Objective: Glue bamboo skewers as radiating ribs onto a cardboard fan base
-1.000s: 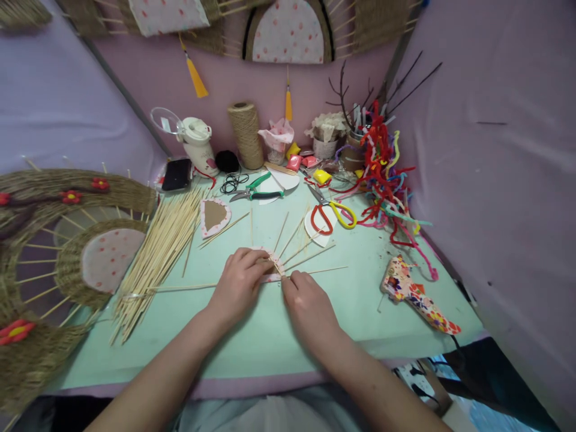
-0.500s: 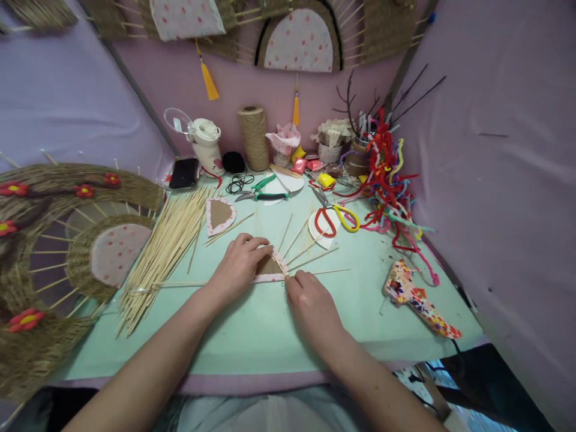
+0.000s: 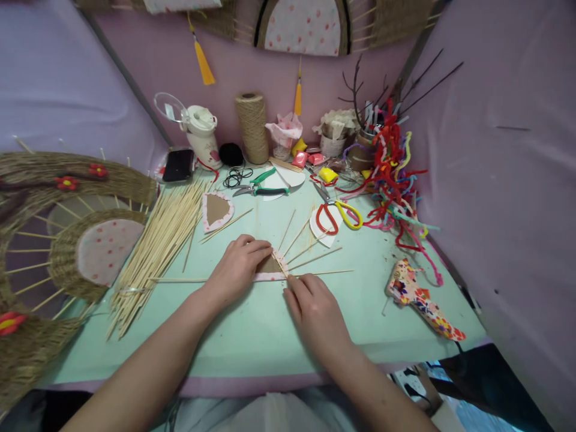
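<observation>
A half-round cardboard piece [image 3: 265, 268] with a pink-spotted fabric rim lies on the table in front of me. Several thin bamboo sticks [image 3: 302, 239] fan out from its curved edge toward the back and right. Another short bamboo stick [image 3: 279, 263] lies slanted across its right part. My left hand [image 3: 243, 264] covers the piece's left side, fingers together, fingertips on the slanted stick's upper end. At the lower end, by the right corner, are the bent fingertips of my right hand [image 3: 315, 306]; its thumb sits a little below the index finger.
On the left lies a bundle of bamboo sticks [image 3: 155, 252], beside a woven panel [image 3: 67, 246]. Behind are a second half-round piece [image 3: 218, 212], pruning shears [image 3: 261, 189], scissors [image 3: 335, 213] and a twine spool [image 3: 252, 129]. A flower-patterned glue gun [image 3: 423, 300] lies right.
My right hand has shifted slightly, its thumb dropping a little away from the index finger. The left hand stays on the cardboard piece. The camera view has tilted slightly down.
</observation>
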Action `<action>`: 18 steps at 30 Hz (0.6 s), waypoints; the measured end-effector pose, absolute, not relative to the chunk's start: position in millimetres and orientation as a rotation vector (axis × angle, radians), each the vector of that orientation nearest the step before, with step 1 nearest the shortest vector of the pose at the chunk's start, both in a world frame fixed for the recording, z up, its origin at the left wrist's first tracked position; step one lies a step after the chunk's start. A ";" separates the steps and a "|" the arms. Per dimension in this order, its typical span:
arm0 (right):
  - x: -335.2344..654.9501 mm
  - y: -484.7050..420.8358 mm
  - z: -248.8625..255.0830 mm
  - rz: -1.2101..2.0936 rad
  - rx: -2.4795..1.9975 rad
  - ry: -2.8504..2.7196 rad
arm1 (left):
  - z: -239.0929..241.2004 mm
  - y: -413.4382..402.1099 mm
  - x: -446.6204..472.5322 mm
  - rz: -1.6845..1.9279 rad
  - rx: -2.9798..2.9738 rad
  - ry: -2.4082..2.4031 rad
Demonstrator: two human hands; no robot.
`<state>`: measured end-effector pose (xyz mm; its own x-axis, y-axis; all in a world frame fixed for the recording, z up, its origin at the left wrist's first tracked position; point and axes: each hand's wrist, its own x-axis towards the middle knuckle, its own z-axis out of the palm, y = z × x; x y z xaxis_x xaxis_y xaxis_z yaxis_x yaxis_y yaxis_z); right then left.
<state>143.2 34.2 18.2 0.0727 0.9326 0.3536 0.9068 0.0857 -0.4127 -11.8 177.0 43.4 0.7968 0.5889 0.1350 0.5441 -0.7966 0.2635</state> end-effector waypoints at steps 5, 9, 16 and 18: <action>154.7 27.5 24.9 0.068 -1.772 -1.724 | 39.3 177.5 -14.0 0.350 2.766 0.883; 168.5 23.8 24.7 0.053 -1.755 -1.678 | 38.5 177.4 -14.6 0.345 2.767 0.875; 207.7 30.0 27.0 -0.021 -1.919 -1.553 | 42.3 174.5 -14.1 0.355 2.754 0.878; 216.4 32.9 28.8 -0.035 -1.960 -1.524 | 42.7 174.5 -14.6 0.355 2.746 0.864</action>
